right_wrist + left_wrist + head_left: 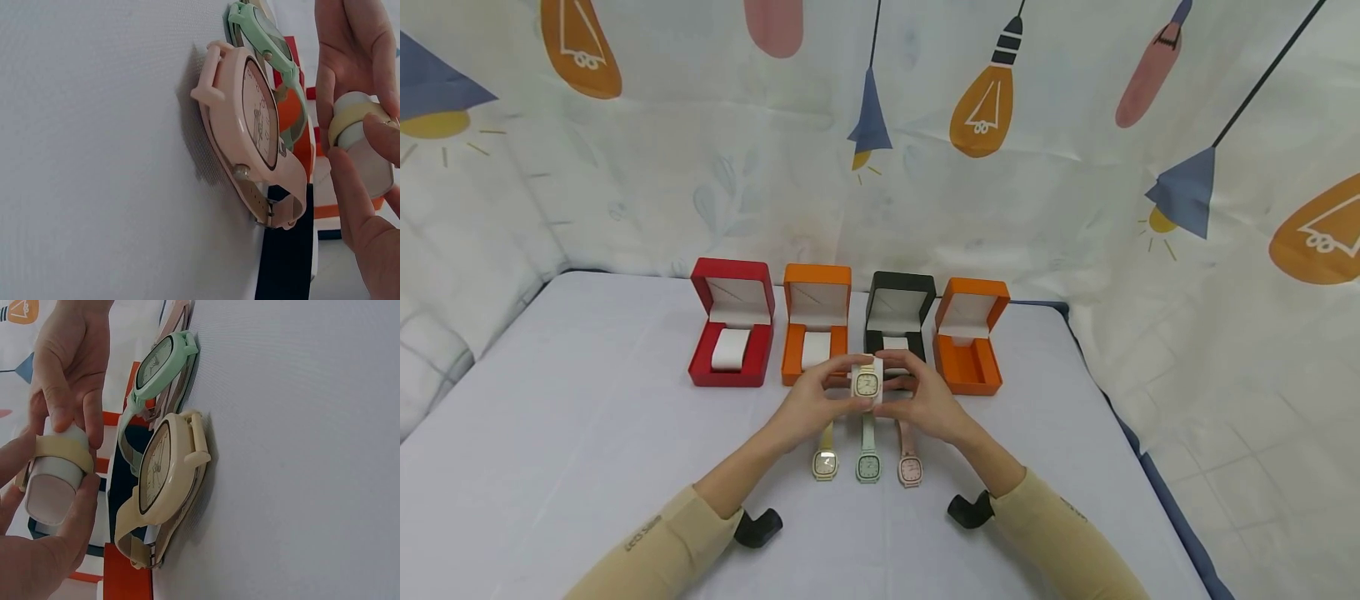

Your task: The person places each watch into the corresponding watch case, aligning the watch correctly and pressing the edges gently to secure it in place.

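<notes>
A cream-strapped watch (867,384) is wrapped round a white watch cushion (51,497), held up above the table with its dial facing the head camera. My left hand (817,393) pinches the cushion's left end between thumb and fingers. From the other side, my right hand (927,403) grips the right end the same way. Below the hands lie three more watches: a yellow-cream one (824,463), a mint green one (868,467) and a pink one (910,470). In the right wrist view the pink watch (253,119) lies closest, its strap buckled.
Behind the hands stand open boxes in a row: red (730,354), orange (795,354), dark green (901,292) and another orange one (967,364). The first three hold white cushions; the last shows an orange interior. A white cloth covers the table (587,417).
</notes>
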A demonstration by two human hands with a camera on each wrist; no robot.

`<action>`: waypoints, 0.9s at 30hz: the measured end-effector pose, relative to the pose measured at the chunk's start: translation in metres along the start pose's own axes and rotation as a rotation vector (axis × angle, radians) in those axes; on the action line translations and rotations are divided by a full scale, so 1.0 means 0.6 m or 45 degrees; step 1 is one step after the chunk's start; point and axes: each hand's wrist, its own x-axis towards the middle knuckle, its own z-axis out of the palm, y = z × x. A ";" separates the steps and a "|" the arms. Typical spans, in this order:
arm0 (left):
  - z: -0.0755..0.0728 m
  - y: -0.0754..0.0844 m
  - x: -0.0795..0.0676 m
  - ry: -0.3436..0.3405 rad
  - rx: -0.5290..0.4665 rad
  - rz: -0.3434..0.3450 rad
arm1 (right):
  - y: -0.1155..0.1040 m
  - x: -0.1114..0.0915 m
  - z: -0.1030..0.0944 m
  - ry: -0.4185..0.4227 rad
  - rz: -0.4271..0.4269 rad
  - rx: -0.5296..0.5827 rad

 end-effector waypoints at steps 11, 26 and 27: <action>0.002 0.003 -0.001 -0.025 -0.021 0.010 | 0.003 -0.006 -0.022 0.008 0.062 -0.056; 0.000 0.000 -0.005 -0.073 -0.020 0.034 | 0.012 -0.024 -0.072 0.052 0.111 -0.114; 0.000 0.001 -0.005 -0.077 -0.020 0.030 | 0.013 -0.025 -0.076 0.056 0.124 -0.117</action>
